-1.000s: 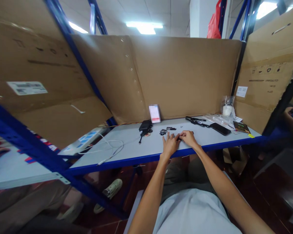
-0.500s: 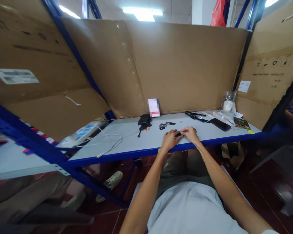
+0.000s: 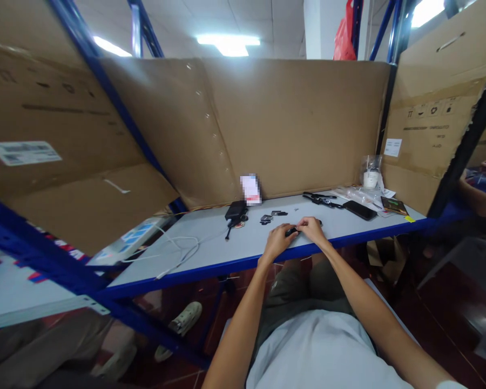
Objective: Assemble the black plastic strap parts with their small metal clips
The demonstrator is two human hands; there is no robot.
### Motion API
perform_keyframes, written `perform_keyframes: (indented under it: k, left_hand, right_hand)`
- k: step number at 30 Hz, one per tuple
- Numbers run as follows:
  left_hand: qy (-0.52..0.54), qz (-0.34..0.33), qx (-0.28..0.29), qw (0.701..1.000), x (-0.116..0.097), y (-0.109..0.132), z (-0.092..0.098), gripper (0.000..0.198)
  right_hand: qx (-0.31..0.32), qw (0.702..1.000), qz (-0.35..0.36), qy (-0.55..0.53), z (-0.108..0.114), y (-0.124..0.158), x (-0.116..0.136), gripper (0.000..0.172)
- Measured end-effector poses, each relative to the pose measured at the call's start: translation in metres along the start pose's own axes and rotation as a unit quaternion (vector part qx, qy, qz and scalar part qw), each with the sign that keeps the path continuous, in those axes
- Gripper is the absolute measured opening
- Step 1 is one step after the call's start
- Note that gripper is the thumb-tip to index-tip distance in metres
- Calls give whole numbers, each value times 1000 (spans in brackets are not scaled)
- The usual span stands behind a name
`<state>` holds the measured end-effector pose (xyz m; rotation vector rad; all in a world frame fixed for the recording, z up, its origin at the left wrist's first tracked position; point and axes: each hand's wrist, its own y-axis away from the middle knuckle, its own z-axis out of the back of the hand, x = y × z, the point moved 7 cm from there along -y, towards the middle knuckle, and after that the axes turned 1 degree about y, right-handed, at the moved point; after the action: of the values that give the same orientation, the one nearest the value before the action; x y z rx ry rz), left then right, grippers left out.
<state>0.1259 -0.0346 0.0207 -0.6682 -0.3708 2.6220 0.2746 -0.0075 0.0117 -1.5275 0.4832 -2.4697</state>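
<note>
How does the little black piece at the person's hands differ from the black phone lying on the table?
The black piece is in the left hand, with the right hand at it; the phone lies untouched. Fingers partly hide the black piece, while the phone shows whole. The black piece's visible part looks smaller than the phone. Both are dark.

1. A tall brown cardboard panel [image 3: 299, 124] stands along the back of the tabletop [image 3: 218, 246].
2. A pixelated pale panel [image 3: 251, 190] leans upright against it, just behind a black box [image 3: 235, 210].
3. A white cable [image 3: 192, 251] lies in loops toward the left end.
4. A dark phone [image 3: 360, 210] lies flat at right, near a white cup [image 3: 371, 179] in clear plastic.
5. A red bag [image 3: 344, 39] hangs above the cardboard.
</note>
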Motion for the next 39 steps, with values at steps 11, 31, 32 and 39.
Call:
perform_keyframes:
  k: [11, 31, 32, 39]
  left_hand:
    - [-1, 12, -4, 1000, -2, 1, 2, 35]
    - [-8, 31, -20, 999, 9, -3, -6, 32]
    - [-6, 29, -19, 999, 9, -3, -6, 32]
    - [-1, 26, -18, 1000, 9, -3, -4, 32]
  right_hand:
    - [24, 1000, 15, -4, -3, -2, 2, 28]
    - [89, 995, -21, -42, -8, -8, -12, 21]
    - [94, 995, -17, -39, -8, -9, -11, 21]
    - [30, 999, 16, 18, -5, -6, 0, 18]
